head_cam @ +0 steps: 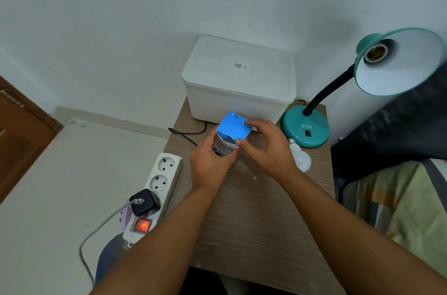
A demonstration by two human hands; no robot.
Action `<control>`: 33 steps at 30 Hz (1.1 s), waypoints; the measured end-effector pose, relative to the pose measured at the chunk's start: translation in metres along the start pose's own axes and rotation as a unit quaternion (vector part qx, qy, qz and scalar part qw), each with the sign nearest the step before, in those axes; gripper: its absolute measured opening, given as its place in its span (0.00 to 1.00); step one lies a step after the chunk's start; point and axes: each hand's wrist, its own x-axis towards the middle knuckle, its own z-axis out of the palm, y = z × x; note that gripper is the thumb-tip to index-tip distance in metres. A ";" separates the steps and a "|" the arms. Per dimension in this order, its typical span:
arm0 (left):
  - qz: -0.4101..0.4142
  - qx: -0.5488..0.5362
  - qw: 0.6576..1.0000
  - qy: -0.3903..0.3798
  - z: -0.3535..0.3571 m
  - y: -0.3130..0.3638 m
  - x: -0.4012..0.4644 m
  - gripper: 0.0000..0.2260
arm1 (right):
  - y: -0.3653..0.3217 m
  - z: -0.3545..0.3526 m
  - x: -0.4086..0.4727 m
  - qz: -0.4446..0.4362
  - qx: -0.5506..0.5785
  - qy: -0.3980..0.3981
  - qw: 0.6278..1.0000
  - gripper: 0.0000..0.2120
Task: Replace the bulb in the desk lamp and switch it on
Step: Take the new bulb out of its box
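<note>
A blue bulb box (233, 128) sits at the middle of the small wooden table (254, 210). My left hand (209, 164) grips its lower left side. My right hand (268, 147) pinches the box's flap and its right edge with thumb and fingers. A white bulb (300, 155) lies on the table just right of my right hand. The teal desk lamp (306, 130) stands at the back right; its shade (399, 62) faces me and its socket (376, 53) holds no bulb. A black switch (308, 133) sits on the lamp's base.
A white lidded box (239, 79) stands at the table's back against the wall. A white power strip (154, 193) with a lit red switch and a black plug lies along the table's left edge. A bed (399, 198) borders the right side.
</note>
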 end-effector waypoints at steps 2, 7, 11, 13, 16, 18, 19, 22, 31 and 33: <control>0.004 0.004 1.000 0.000 0.000 -0.001 0.001 0.26 | 0.000 0.001 0.001 -0.007 -0.004 -0.003 1.000 0.20; -0.010 0.012 1.000 0.007 0.002 -0.003 -0.001 0.35 | -0.001 0.004 -0.002 -0.019 -0.051 0.023 0.998 0.17; -0.016 0.034 0.999 0.005 -0.002 0.002 -0.001 0.47 | -0.002 0.005 -0.002 -0.006 -0.065 0.050 0.997 0.19; -0.003 0.052 0.999 -0.004 -0.004 0.006 0.000 0.48 | -0.002 0.005 0.000 0.001 -0.049 0.077 0.996 0.20; 0.042 0.103 0.993 -0.027 -0.006 0.011 0.002 0.50 | -0.003 0.006 0.005 0.006 -0.032 0.131 0.991 0.22; 0.071 0.147 0.986 -0.043 -0.007 0.013 0.003 0.50 | -0.004 0.006 0.008 0.009 -0.036 0.168 0.985 0.22; 0.080 0.169 0.981 -0.049 -0.007 0.014 0.004 0.50 | -0.005 0.005 0.010 0.009 -0.044 0.183 0.982 0.23; 0.093 0.211 0.970 -0.074 -0.008 0.017 0.006 0.50 | -0.006 0.004 0.014 0.011 -0.066 0.205 0.976 0.24; 0.107 0.264 0.950 -0.132 -0.011 0.026 0.027 0.53 | -0.005 0.002 0.020 0.023 -0.084 0.212 0.973 0.23; 0.094 0.264 0.949 -0.146 -0.011 0.028 0.031 0.54 | -0.003 0.003 0.020 0.021 -0.070 0.214 0.974 0.22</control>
